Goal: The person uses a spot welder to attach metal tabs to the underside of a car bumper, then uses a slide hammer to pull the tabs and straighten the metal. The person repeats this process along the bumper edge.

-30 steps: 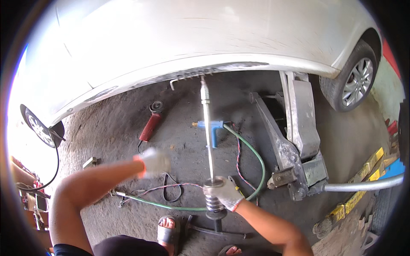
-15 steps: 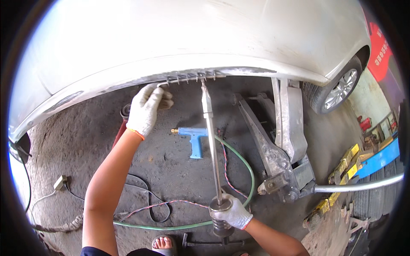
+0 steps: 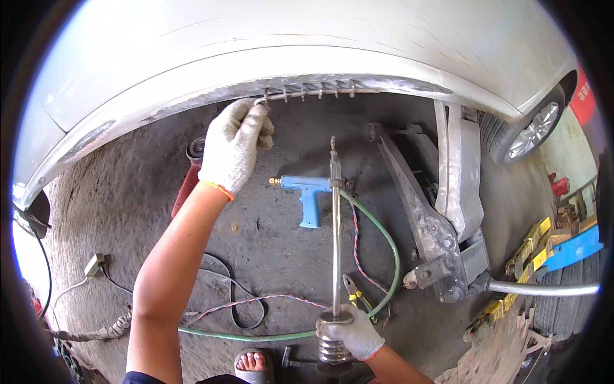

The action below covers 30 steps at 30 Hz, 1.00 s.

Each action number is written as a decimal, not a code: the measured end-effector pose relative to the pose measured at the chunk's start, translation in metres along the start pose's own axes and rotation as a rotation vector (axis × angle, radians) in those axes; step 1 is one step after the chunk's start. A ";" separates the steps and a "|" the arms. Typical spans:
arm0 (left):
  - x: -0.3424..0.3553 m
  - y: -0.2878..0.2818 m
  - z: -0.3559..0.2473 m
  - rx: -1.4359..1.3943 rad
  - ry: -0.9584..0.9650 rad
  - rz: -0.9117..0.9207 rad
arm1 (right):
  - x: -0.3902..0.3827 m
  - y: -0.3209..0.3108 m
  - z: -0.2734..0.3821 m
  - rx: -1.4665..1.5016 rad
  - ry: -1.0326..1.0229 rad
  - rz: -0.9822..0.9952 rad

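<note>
My left hand (image 3: 236,144), in a white knit glove, is closed on the bent left end of a thin metal rod (image 3: 368,91). The rod runs through several small metal pull tabs (image 3: 320,93) along the scraped sill of a white car (image 3: 268,64). Low in the view, my gloved right hand (image 3: 359,334) grips a slide hammer (image 3: 336,249) around its ribbed weight. The hammer's shaft points up toward the sill, its hook tip below the rod and apart from it. Behind the shaft lies a blue gun-shaped tool (image 3: 310,206) with a brass tip.
A metal floor jack (image 3: 441,246) stands right of the slide hammer. Yellow-handled pliers (image 3: 353,293), a green hose (image 3: 391,246), cables and a hammer (image 3: 286,356) lie on the floor. A red-bodied tool (image 3: 185,185) is left of my forearm; the car's wheel (image 3: 527,131) is far right.
The slide hammer's tip has come down and away from the rod and tabs. The view has shifted, and pliers now show beside the shaft. My left hand stays at the rod's end.
</note>
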State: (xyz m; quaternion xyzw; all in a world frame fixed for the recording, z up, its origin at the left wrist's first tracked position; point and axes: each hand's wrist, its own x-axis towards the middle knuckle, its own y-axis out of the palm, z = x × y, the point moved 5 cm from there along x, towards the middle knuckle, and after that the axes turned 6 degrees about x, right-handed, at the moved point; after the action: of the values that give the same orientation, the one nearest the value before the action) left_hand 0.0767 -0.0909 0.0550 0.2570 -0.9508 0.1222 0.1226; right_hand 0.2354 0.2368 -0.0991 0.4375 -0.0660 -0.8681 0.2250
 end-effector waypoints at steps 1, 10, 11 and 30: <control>0.001 0.000 0.001 -0.014 -0.007 0.014 | -0.001 -0.002 0.000 -0.080 -0.048 -0.020; -0.001 -0.005 -0.008 0.051 -0.037 0.073 | -0.027 0.009 0.016 -0.419 -0.334 -0.055; -0.001 -0.005 -0.007 0.048 -0.034 0.077 | -0.027 0.008 0.014 -0.400 -0.298 -0.048; -0.002 -0.007 -0.010 0.010 -0.080 0.121 | -0.027 0.038 0.026 -0.190 -0.211 -0.016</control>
State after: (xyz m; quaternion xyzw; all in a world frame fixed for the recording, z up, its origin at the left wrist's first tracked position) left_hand 0.0837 -0.0932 0.0649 0.2042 -0.9681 0.1236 0.0756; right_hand 0.2415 0.2128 -0.0520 0.3210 -0.0035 -0.9135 0.2501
